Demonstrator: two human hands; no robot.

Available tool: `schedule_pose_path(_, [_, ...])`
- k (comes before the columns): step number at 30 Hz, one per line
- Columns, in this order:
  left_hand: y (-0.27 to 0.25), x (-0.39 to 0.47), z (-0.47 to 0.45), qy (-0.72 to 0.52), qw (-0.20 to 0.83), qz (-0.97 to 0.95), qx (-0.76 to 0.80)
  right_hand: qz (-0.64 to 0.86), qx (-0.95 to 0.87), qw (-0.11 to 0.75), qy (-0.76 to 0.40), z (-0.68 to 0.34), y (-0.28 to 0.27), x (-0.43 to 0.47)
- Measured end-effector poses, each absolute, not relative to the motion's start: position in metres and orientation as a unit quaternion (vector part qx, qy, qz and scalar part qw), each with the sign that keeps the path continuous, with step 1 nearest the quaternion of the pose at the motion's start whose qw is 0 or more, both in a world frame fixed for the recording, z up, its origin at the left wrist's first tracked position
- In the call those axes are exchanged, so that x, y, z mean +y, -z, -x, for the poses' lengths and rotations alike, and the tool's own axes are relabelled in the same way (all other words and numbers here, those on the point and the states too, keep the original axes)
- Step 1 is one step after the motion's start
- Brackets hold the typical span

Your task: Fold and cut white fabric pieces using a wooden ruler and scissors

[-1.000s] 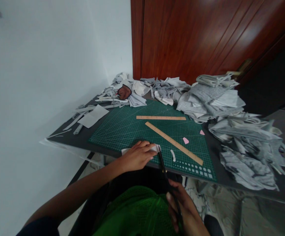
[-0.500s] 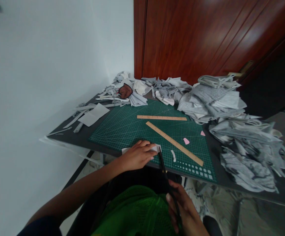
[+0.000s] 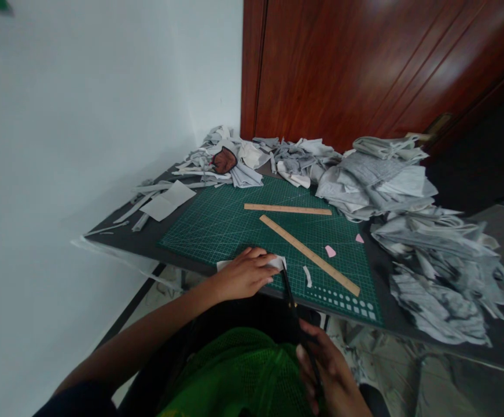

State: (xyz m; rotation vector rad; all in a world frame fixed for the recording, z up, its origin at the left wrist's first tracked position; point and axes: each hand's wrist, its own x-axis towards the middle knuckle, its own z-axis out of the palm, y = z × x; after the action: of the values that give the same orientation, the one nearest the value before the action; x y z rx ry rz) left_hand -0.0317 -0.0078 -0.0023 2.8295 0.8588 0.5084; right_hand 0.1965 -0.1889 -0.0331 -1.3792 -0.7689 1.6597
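Note:
My left hand (image 3: 242, 274) lies with its fingers stretched out on a small white strip of cloth or paper (image 3: 280, 263), pressing it to the green cutting mat (image 3: 217, 220) near the front edge. Black scissors (image 3: 290, 294) are in my right hand (image 3: 327, 368), whose fingers wrap round the handles below the table edge. The blade tips touch the strip's right end, just beyond my left fingertips. How far the blades are apart cannot be made out. A small white curved offcut (image 3: 307, 277) lies to the right of the scissors.
Two wooden rulers (image 3: 310, 255) (image 3: 287, 209) and pink pieces (image 3: 330, 251) lie on the mat. Grey fabric piles (image 3: 377, 179) line the right and back. Scraps, a brown leaf-shaped piece (image 3: 224, 160) and a white sheet (image 3: 167, 201) are at left. A wall (image 3: 104, 116) borders the table.
The camera view has shifted slightly. My left hand stays on the strip, and the scissors remain at its right end with almost no visible movement.

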Motion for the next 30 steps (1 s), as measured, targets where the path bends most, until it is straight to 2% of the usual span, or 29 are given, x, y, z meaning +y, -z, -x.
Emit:
schedule_pose_path(14, [0.008,-0.004,0.032,-0.212,0.089,-0.934,0.275,0.589,-0.297,0.427,-0.619,-0.186,-0.009,-0.168])
schedule_pose_path(24, [0.011,-0.002,0.031,-0.274,0.144,-0.916,0.254,0.593,-0.334,0.416,-0.603,-0.184,-0.001,-0.171])
schedule_pose_path(30, [0.015,-0.002,0.032,-0.288,0.138,-0.909,0.267,0.572,-0.328,0.434,-0.613,-0.187,0.0,-0.172])
